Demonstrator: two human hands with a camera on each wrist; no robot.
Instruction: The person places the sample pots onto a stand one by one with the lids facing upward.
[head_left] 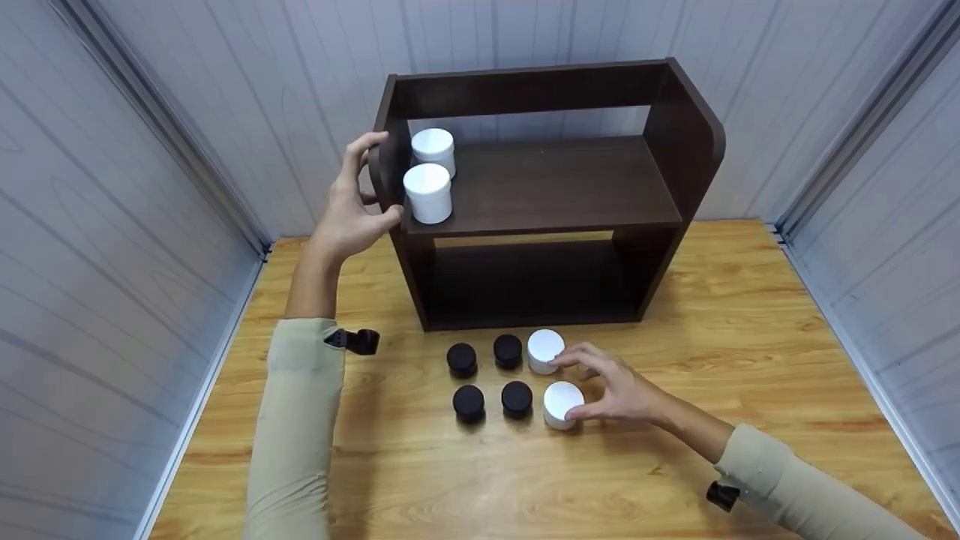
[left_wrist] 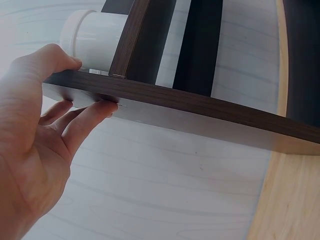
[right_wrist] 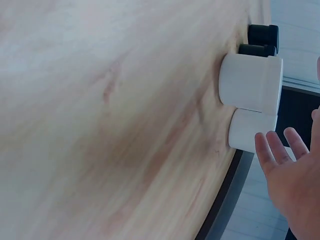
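Step in hand: judged from the layout, white jars are going from the counter [head_left: 750, 315] up onto the dark wooden shelf unit [head_left: 675, 180]; two already stand at its upper left.
Left hand [head_left: 352, 214]: fingers and thumb curled round the unit's left side panel, steadying it.
Right hand [head_left: 611, 386]: fingers spread, loosely curved over the near white jar [head_left: 562, 403], thumb at its side; grip not yet firm.
Far white jar [head_left: 544, 350]: just behind, beside four black jars [head_left: 489, 379].
Next move: likely to call for closing on the near jar and lifting it clear.
Views: the right wrist view shows both white jars touching; the left wrist view shows fingertips [left_wrist: 100, 107] under the panel edge.

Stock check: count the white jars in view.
4. Two white jars on the shelf, rear and front; two on the table, far and near. None looks hidden.
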